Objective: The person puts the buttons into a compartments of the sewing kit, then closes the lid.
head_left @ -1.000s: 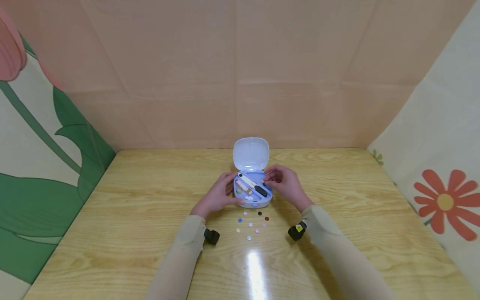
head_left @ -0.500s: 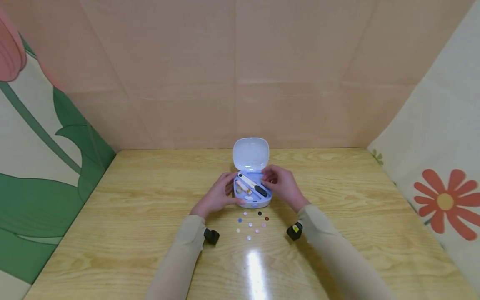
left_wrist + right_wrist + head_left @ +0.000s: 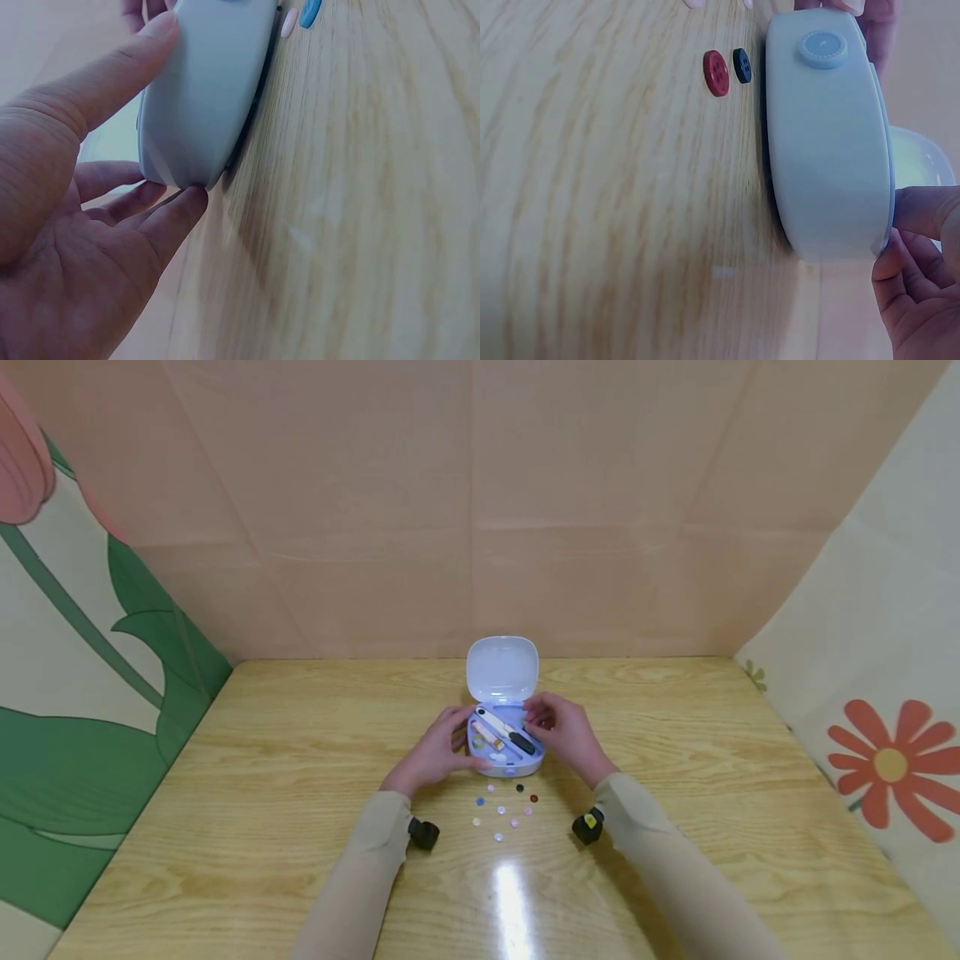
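Note:
A small pale-lilac sewing box [image 3: 498, 760] stands on the table, its lid [image 3: 502, 668] raised. My left hand [image 3: 435, 752] grips its left side, thumb on the front wall and fingertips low on the side, as the left wrist view shows. My right hand [image 3: 567, 733] reaches over the right rim, fingers curled and their tips inside the tray; whatever may lie between them is hidden. Diagonally across the tray lies a long white tool with a black end [image 3: 521, 742]. Beside it is a slim pale stick-like item [image 3: 487, 735].
Several loose buttons lie in front of the box, among them a blue button [image 3: 481, 801], a black button [image 3: 520, 787] and a red button [image 3: 715, 73]. Behind the wooden table [image 3: 300, 735] hangs a pinkish backdrop [image 3: 360, 527].
My right hand has shifted slightly left and inward over the tray. My left hand, the box and the loose buttons have stayed in place.

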`<state>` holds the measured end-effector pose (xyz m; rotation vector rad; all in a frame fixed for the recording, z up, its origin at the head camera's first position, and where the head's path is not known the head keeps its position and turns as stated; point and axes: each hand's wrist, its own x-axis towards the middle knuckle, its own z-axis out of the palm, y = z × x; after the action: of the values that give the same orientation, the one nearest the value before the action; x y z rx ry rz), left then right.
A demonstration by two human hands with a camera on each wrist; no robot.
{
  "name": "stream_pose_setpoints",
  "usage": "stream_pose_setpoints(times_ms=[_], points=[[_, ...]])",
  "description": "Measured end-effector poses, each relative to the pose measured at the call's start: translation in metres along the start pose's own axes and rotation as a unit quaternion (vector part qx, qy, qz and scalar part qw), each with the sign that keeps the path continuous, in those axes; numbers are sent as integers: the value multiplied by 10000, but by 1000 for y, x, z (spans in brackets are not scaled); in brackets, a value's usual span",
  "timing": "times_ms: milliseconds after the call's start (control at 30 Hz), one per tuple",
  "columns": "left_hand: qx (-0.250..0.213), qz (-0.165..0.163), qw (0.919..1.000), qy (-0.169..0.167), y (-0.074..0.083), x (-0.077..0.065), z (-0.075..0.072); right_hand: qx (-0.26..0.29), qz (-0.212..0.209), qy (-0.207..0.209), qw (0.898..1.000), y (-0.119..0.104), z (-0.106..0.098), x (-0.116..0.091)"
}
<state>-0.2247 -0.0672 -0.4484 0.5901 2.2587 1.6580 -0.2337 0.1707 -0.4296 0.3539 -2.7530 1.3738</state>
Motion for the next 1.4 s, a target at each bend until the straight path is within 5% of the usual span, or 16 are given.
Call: stream_pose_setpoints(times_ms=[300,700,1400], points=[[-40,24,10000,-3,30,-14,-1,115,-94,104,9998,3,0,-1],[104,-103,9999,52,-3,0,0,328,-5,101,9994,7,-1,-2],[300,-109,9994,129,-3,0,0,854,79,-209,9961,2,-13,-9]])
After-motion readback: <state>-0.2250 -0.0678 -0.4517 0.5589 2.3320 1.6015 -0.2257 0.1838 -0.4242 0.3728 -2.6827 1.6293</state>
